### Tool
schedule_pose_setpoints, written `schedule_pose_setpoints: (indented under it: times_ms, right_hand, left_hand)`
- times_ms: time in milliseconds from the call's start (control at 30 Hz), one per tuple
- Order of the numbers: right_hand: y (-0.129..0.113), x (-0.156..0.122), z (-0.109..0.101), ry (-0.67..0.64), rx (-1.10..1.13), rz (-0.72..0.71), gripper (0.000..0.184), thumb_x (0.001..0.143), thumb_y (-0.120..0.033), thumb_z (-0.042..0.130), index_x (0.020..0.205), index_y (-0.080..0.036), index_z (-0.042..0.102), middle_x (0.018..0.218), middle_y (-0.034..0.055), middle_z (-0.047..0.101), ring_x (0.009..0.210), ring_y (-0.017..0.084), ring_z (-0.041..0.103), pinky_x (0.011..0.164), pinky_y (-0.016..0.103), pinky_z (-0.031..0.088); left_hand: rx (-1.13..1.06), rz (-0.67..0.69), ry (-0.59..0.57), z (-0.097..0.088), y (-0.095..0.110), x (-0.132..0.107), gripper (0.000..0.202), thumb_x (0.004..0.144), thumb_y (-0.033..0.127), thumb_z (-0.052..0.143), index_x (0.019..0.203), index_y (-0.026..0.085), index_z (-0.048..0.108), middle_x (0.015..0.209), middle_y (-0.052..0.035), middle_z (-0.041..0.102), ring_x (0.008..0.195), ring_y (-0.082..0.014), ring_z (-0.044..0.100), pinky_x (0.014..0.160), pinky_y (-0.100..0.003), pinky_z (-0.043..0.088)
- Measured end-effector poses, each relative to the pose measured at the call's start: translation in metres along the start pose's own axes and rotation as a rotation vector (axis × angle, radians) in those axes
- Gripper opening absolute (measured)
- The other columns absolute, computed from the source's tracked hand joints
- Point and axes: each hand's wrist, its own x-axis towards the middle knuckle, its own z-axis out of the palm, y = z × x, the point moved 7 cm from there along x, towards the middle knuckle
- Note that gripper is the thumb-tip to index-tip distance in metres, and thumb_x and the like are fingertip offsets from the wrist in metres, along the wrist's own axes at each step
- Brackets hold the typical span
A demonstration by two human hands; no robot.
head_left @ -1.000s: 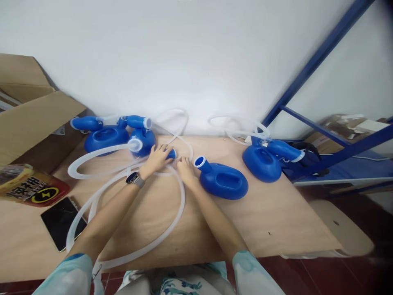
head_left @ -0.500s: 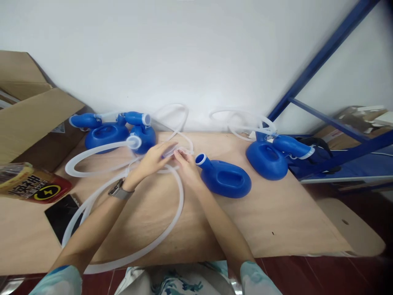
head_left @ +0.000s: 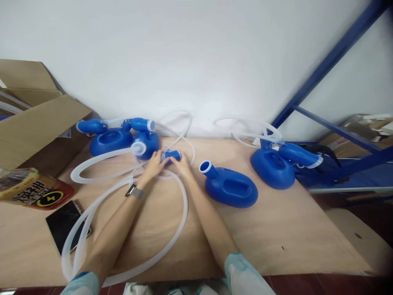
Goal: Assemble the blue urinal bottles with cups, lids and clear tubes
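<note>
Blue and short, the plastic connector [head_left: 172, 155] lies crosswise, left of the blue plastic flask [head_left: 231, 187] on the wooden table [head_left: 276, 229]; left hand [head_left: 153, 166] and right hand [head_left: 183, 164] pinch its opposite ends, equally near.

You face a plain white wall [head_left: 184, 53] from 10 to 2 o'clock, evenly lit. A light wooden table [head_left: 276, 221] spreads below it. A blue metal shelf frame [head_left: 325, 65] slants up at 2 o'clock. An open cardboard box [head_left: 33, 123] sits at 9 o'clock. Dark red floor [head_left: 322, 282] shows at 5 o'clock, beside a beige stool [head_left: 359, 237].
</note>
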Motion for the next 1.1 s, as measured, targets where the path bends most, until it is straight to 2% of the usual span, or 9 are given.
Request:
schedule_pose_setpoints:
  times_ms: [133, 267, 333, 433, 500, 633, 767, 933, 1100]
  right_hand:
    - [-0.017, 0.000, -0.011, 0.132, 0.373, -0.013, 0.080, 0.097, -0.044, 0.060, 0.164, -0.021, 0.024, 0.157, 0.0196, 0.054, 0.134, 0.025, 0.064, 0.109, 0.040, 0.055]
    - [-0.054, -0.015, -0.041, 0.183, 0.801, 0.045, 0.106, 0.082, -0.053, 0.079, 0.164, -0.026, 0.018, 0.144, 0.0148, 0.063, 0.118, 0.026, 0.072, 0.108, 0.044, 0.057]
    - [-0.082, -0.029, -0.065, 0.109, 0.688, -0.003, 0.097, 0.080, -0.052, 0.081, 0.160, -0.026, 0.032, 0.141, 0.0127, 0.065, 0.117, 0.027, 0.071, 0.108, 0.046, 0.057]
    - [-0.129, -0.056, -0.104, 0.003, 0.412, -0.241, 0.078, 0.077, -0.046, 0.087, 0.147, -0.026, 0.058, 0.140, 0.0102, 0.066, 0.129, 0.030, 0.065, 0.114, 0.047, 0.053]
    - [-0.155, -0.075, -0.120, -0.088, 0.272, -0.426, 0.074, 0.076, -0.044, 0.091, 0.143, -0.027, 0.064, 0.141, 0.0083, 0.068, 0.133, 0.030, 0.063, 0.118, 0.046, 0.050]
    - [-0.178, -0.099, -0.134, 0.016, -0.059, -0.629, 0.059, 0.088, -0.033, 0.081, 0.145, -0.028, 0.065, 0.138, 0.0071, 0.071, 0.130, 0.028, 0.066, 0.115, 0.044, 0.051]
    - [-0.183, -0.118, -0.121, 0.169, -0.408, -0.838, 0.050, 0.100, -0.023, 0.066, 0.150, -0.030, 0.061, 0.135, 0.0096, 0.072, 0.130, 0.029, 0.064, 0.112, 0.047, 0.048]
    - [-0.172, -0.126, -0.113, 0.229, -0.420, -0.964, 0.049, 0.103, -0.024, 0.063, 0.150, -0.036, 0.061, 0.129, 0.0070, 0.076, 0.129, 0.030, 0.065, 0.108, 0.047, 0.048]
    - [-0.173, -0.122, -0.118, 0.199, -0.438, -1.007, 0.042, 0.102, -0.028, 0.065, 0.144, -0.032, 0.065, 0.129, 0.0092, 0.074, 0.128, 0.029, 0.065, 0.109, 0.048, 0.050]
  left_hand:
    - [-0.117, 0.047, 0.011, -0.005, 0.019, -0.001, 0.039, 0.107, 0.043, 0.046, 0.135, 0.015, 0.051, 0.127, -0.0140, 0.065, 0.120, -0.0247, 0.063, 0.107, -0.039, 0.051]
    - [-0.274, 0.224, 0.113, -0.044, 0.061, -0.017, 0.047, 0.108, 0.049, 0.046, 0.142, 0.017, 0.050, 0.131, -0.0134, 0.063, 0.124, -0.0271, 0.062, 0.109, -0.042, 0.050]
    - [-0.331, 0.342, 0.199, -0.077, 0.079, -0.030, 0.049, 0.107, 0.053, 0.049, 0.144, 0.021, 0.052, 0.130, -0.0114, 0.064, 0.123, -0.0277, 0.063, 0.110, -0.043, 0.050]
    - [-0.343, 0.370, 0.375, -0.128, 0.090, -0.052, 0.052, 0.108, 0.056, 0.044, 0.146, 0.020, 0.052, 0.125, -0.0112, 0.066, 0.116, -0.0281, 0.065, 0.109, -0.046, 0.050]
    - [-0.299, 0.380, 0.380, -0.145, 0.099, -0.063, 0.054, 0.108, 0.057, 0.042, 0.147, 0.021, 0.052, 0.125, -0.0112, 0.065, 0.114, -0.0286, 0.065, 0.108, -0.048, 0.051]
    - [-0.253, 0.358, 0.299, -0.143, 0.120, -0.077, 0.051, 0.108, 0.054, 0.047, 0.146, 0.022, 0.052, 0.134, -0.0118, 0.063, 0.125, -0.0290, 0.061, 0.110, -0.046, 0.050]
    - [-0.459, 0.233, 0.329, -0.136, 0.128, -0.081, 0.044, 0.105, 0.052, 0.055, 0.138, 0.022, 0.057, 0.130, -0.0093, 0.067, 0.121, -0.0264, 0.065, 0.110, -0.043, 0.051]
    - [-0.708, 0.215, 0.225, -0.128, 0.139, -0.080, 0.035, 0.102, 0.049, 0.061, 0.125, 0.022, 0.062, 0.118, -0.0062, 0.073, 0.110, -0.0238, 0.070, 0.103, -0.040, 0.056]
    - [-0.694, 0.233, 0.198, -0.124, 0.134, -0.075, 0.040, 0.106, 0.050, 0.052, 0.134, 0.022, 0.061, 0.128, -0.0091, 0.072, 0.111, -0.0247, 0.070, 0.098, -0.039, 0.059]
